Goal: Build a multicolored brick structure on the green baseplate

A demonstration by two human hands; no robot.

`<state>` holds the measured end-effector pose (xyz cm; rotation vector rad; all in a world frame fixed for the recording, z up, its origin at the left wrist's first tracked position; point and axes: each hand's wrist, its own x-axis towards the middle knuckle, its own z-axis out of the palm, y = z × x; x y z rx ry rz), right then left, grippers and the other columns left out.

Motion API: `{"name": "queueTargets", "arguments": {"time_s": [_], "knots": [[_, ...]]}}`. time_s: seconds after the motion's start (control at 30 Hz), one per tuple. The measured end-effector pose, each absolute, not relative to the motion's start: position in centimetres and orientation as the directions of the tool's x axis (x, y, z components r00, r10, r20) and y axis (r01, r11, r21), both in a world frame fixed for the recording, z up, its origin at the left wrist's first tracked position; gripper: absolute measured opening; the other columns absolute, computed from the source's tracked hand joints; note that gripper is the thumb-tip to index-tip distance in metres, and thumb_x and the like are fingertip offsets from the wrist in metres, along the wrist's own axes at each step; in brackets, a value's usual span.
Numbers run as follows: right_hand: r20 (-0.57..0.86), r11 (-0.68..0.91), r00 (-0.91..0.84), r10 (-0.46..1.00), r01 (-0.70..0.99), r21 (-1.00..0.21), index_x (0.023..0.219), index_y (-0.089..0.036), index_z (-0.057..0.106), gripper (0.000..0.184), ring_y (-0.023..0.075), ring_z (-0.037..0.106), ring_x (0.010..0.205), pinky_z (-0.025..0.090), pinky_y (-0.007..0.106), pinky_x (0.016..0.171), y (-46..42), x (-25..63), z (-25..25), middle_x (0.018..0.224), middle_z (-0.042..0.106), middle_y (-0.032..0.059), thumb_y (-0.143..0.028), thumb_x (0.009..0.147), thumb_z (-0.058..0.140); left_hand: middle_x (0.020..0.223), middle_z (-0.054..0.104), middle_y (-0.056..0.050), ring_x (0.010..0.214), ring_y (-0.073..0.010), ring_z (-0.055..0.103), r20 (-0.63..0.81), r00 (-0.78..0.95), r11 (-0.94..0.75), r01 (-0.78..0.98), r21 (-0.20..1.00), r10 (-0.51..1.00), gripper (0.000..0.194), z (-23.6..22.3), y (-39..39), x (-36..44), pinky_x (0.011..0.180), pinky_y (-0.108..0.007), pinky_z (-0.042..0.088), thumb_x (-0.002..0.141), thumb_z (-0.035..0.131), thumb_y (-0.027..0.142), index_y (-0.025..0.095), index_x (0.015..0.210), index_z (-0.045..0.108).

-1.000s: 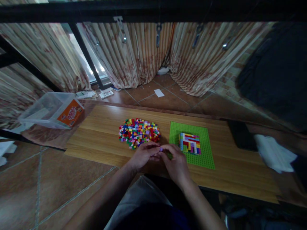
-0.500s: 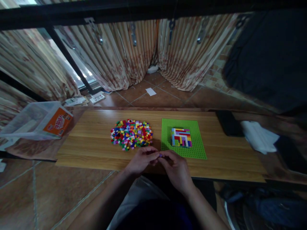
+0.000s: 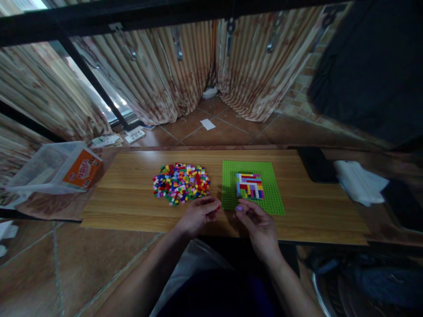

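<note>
Between the thumb and fingers of my right hand (image 3: 261, 224) is a small purple building brick (image 3: 239, 208), just in front of the green baseplate (image 3: 274, 189). My left hand (image 3: 200, 215) is closed in a pinch, with a bit of a red brick (image 3: 218, 207) showing at its fingertips. On the baseplate stands a square block of multicoloured bricks (image 3: 250, 186), built up in strips. To its left, a pile of loose bricks (image 3: 181, 182) in many colours lies on the wooden table (image 3: 122, 189), beyond my left hand.
A clear plastic box (image 3: 49, 169) with an orange label stands off the table's left end. Toward the right end lie a dark flat object (image 3: 316, 165) and a white packet (image 3: 358, 180). Curtains (image 3: 185, 75) hang behind the table.
My hands were together at the fingertips and have come apart. The right hand has moved rightward with the purple brick, and a red brick now shows in the left.
</note>
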<state>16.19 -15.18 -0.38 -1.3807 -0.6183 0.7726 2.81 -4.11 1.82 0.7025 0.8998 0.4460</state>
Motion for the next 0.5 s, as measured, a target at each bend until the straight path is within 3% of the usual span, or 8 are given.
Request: {"name": "queueTargets", "arguments": {"time_s": [0.13,0.27,0.4,0.5], "knots": [[-0.017,-0.02,0.664,0.747,-0.002,-1.0,0.104,-0.023,0.071,0.031,0.0158,0.066,0.074,0.056,0.033,0.072,-16.1,18.4,0.1,0.088,0.072,0.0041,-0.042,0.079,0.069,0.074,0.066,0.0,0.061,-0.0065,0.058,-0.566,0.46,0.683,-0.134,0.718,0.684,0.041,2.3,-2.8,2.1,0.056,-0.017,0.044,0.05,0.091,0.027,0.013,0.082,0.069],[0.071,-0.099,0.704,0.707,0.199,-0.975,0.113,-0.022,0.067,0.034,0.0179,0.068,0.081,0.057,0.036,0.077,-17.3,20.9,-0.2,0.098,0.073,0.0075,-0.044,0.087,0.059,0.068,0.066,-0.001,0.056,-0.0054,0.055,-0.533,0.433,0.642,-0.151,0.752,0.726,0.032,2.8,-1.6,1.3,0.052,-0.015,0.044,0.054,0.089,0.024,0.011,0.077,0.07],[0.183,-0.191,0.69,0.7,0.428,-0.884,0.113,-0.022,0.065,0.034,0.0211,0.068,0.088,0.055,0.041,0.083,-17.2,22.6,-0.4,0.101,0.072,0.0089,-0.044,0.091,0.053,0.069,0.068,-0.002,0.054,-0.0055,0.056,-0.527,0.388,0.618,-0.159,0.77,0.756,0.026,2.9,-1.1,0.9,0.05,-0.015,0.045,0.058,0.086,0.021,0.011,0.076,0.07],[0.322,-0.175,0.622,0.714,0.603,-0.778,0.108,-0.024,0.068,0.029,0.0226,0.065,0.097,0.052,0.044,0.09,-16.3,23.3,-0.5,0.104,0.07,0.0085,-0.041,0.093,0.05,0.069,0.068,-0.002,0.054,-0.0065,0.057,-0.523,0.378,0.608,-0.151,0.779,0.764,0.025,2.9,-1.1,0.9,0.05,-0.016,0.045,0.06,0.085,0.02,0.011,0.077,0.069]]}}
